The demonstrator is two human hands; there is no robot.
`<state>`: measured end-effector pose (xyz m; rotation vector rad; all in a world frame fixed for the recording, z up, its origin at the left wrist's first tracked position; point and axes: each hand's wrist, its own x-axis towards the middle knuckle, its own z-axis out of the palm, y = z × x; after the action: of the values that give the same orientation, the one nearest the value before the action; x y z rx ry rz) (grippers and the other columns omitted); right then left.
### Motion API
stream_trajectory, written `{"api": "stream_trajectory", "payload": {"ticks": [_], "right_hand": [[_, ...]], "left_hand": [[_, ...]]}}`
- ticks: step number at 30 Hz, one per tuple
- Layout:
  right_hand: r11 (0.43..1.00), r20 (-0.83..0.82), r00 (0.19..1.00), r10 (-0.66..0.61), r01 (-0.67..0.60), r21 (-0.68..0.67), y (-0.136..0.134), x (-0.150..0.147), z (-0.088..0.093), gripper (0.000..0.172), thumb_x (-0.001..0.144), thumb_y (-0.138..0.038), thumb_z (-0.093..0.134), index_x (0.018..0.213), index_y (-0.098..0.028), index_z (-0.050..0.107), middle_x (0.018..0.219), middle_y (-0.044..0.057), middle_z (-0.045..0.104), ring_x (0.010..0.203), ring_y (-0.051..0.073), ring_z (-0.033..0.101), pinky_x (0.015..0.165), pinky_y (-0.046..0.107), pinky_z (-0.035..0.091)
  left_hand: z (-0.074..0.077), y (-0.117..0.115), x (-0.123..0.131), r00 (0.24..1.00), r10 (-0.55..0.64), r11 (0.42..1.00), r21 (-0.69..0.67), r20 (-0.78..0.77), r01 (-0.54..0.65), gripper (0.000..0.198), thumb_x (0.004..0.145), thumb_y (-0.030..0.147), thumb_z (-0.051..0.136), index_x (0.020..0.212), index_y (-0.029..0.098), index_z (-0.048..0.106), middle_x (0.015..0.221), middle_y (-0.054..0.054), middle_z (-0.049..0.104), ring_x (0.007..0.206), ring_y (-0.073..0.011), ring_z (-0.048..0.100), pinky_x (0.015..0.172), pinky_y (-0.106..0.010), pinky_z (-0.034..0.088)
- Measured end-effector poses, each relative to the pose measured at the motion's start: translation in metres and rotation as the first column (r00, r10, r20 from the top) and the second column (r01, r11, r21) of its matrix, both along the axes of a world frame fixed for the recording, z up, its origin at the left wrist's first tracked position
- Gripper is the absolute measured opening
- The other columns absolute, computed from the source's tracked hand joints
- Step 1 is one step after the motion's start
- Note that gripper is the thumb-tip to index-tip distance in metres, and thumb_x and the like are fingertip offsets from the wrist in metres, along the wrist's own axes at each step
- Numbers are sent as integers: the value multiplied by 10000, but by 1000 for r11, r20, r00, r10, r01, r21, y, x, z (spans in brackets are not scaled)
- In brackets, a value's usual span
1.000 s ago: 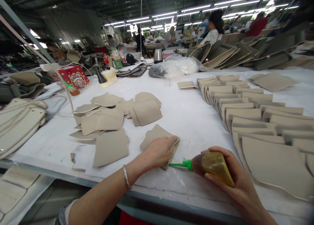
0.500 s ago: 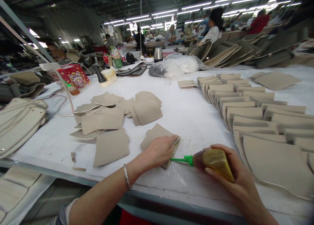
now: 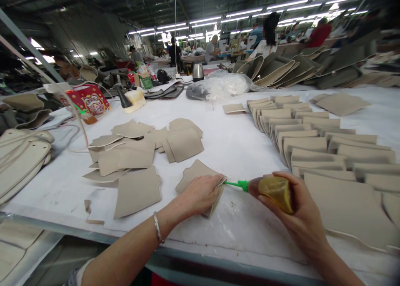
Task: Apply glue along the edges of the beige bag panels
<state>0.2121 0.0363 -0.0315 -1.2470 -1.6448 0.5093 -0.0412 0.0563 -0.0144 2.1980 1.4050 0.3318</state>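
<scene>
Left hand (image 3: 200, 192) presses down on the beige piece (image 3: 191, 174) at the table's (image 3: 246, 236) near side, fingers together; thumb hidden, can't tell if it pinches. Right hand (image 3: 302, 209) is wrapped around the amber bottle (image 3: 272, 190), green nozzle (image 3: 239, 185) tip at the piece's far right corner. Right-edge strip looks glossy; I'd guess that 1 edge is mostly coated. Loose pieces (image 3: 137, 155) at left look undone; rows (image 3: 304, 146) at right, can't tell.
</scene>
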Motion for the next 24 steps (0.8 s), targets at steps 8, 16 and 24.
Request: {"api": "stream_trajectory", "payload": {"ticks": [8, 16, 24], "right_hand": [[999, 34, 998, 48, -48, 9, -6, -2, 1, 497, 856, -503, 745, 1245, -286, 526, 1146, 26, 567, 959, 238, 575, 831, 307, 466], [993, 88, 996, -26, 15, 119, -5, -3, 2, 507, 866, -538, 733, 1235, -263, 521, 1139, 49, 559, 976, 264, 563, 849, 350, 450], [993, 57, 995, -82, 77, 90, -3, -4, 4, 528, 852, -563, 727, 1232, -257, 526, 1109, 41, 556, 958, 267, 561, 847, 360, 448]], "left_hand": [[-1, 1, -1, 1000, -2, 1000, 2, 19, 2, 414, 921, 172, 387, 1277, 188, 599, 1329, -67, 607, 1227, -253, 561, 1082, -359, 406], [0, 2, -1, 1000, -1, 1000, -13, 12, 1, 418, 924, 182, 383, 1281, 206, 599, 1313, -56, 619, 1188, -254, 586, 1051, -360, 431], [3, 1, -1, 1000, 13, 1000, -22, 15, -13, 437, 916, 182, 377, 1291, 207, 601, 1321, -56, 614, 1179, -261, 593, 1039, -369, 446]]}}
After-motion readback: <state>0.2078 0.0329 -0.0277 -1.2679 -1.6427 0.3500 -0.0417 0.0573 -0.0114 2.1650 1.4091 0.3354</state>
